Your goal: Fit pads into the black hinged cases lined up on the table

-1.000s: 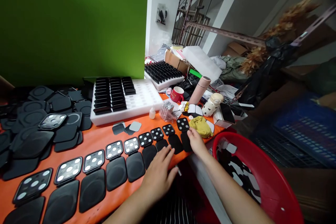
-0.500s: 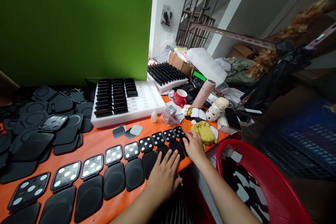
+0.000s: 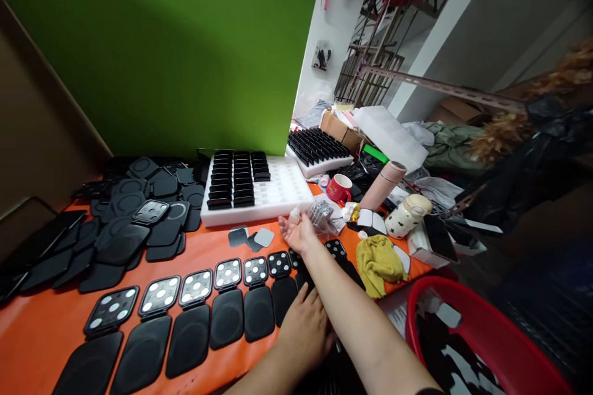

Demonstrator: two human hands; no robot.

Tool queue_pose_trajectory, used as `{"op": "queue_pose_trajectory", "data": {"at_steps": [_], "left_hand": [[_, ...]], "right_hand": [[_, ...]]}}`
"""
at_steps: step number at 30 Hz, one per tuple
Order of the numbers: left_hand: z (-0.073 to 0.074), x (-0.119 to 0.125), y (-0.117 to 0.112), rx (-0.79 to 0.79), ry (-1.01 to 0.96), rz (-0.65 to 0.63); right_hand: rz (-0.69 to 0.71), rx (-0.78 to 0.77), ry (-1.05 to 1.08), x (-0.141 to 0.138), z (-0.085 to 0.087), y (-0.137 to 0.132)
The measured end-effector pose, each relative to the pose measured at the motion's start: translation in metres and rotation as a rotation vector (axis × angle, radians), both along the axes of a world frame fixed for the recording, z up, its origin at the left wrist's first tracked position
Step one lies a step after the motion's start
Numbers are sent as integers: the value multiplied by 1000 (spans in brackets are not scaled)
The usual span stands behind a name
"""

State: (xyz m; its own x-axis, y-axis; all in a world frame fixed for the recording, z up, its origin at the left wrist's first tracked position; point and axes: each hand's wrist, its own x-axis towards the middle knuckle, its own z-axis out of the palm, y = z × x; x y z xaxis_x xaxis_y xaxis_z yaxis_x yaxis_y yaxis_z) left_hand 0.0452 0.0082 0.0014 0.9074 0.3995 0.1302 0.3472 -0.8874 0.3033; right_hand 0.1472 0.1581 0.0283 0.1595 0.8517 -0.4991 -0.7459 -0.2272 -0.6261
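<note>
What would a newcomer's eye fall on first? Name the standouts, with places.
First comes the large green panel at upper left, rising behind the orange table. Next is the row of open black cases along the table's near edge, their upper halves dotted white. The bright red tub also stands out at lower right, beside the table.
</note>
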Motion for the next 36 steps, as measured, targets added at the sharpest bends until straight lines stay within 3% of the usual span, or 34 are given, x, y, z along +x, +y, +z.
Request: {"op": "queue_pose_trajectory", "data": {"at_steps": [3,8,11,13,17,20,27,36], "left_hand": [[0,0,0,7,-16,5],[-6,0,0,-4,-43,16],[-9,0,-1,-15,-58,23],[-11,1,-1,-20,-61,25],[-13,1,-2,-20,-60,25],[-12,1,-2,-16,-60,25],[-12,0,-1,-19,-55,32],[-9,0,-1,-24,-49,29]], "right_hand": [[13,3,-29,-3,1,-6],[85,75,-76,0,8,-75],[-81,75,-168,28,8,-113],[-221,69,-231,56,6,-124],[-417,64,-367,105,-4,-118],[-534,39,-514,120,-15,-107],[-625,-27,-791,118,-35,-96],[-623,-45,-890,120,-42,-97]]}}
